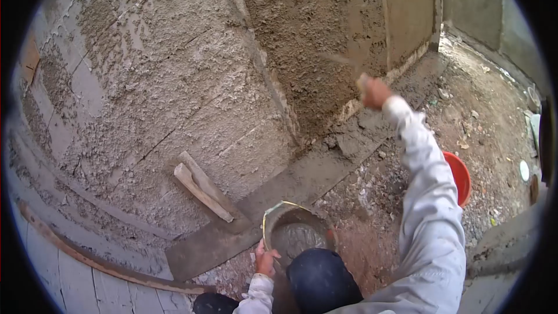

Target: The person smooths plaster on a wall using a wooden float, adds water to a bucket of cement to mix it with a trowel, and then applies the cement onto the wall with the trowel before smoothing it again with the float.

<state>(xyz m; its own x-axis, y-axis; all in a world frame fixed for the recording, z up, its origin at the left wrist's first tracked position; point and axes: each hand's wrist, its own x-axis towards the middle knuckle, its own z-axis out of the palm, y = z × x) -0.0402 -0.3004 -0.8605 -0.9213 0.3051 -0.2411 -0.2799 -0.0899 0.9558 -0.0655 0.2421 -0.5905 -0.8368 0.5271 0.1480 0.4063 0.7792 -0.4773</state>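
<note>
My right hand point(378, 93) is stretched forward near the plastered wall, closed round the pale handle of a trowel point(362, 83). Motion blurs the blade, which points left towards the wet mortar on the wall point(314, 40). Low in the view, my left hand point(265, 259) is closed on the rim of a bucket point(269, 234), where a yellowish handle also runs. Grey wet mortar point(297, 238) lies inside the bucket. My dark-clothed knee point(322, 282) covers part of its near side.
A wooden float point(203, 189) leans against the rough block wall at left. A board point(279, 195) runs along the wall's foot, with mortar lumps point(351, 144) at its far end. Behind my right arm stands a red bucket point(459, 178) on rubble-strewn ground. Curved timber point(104, 261) lies lower left.
</note>
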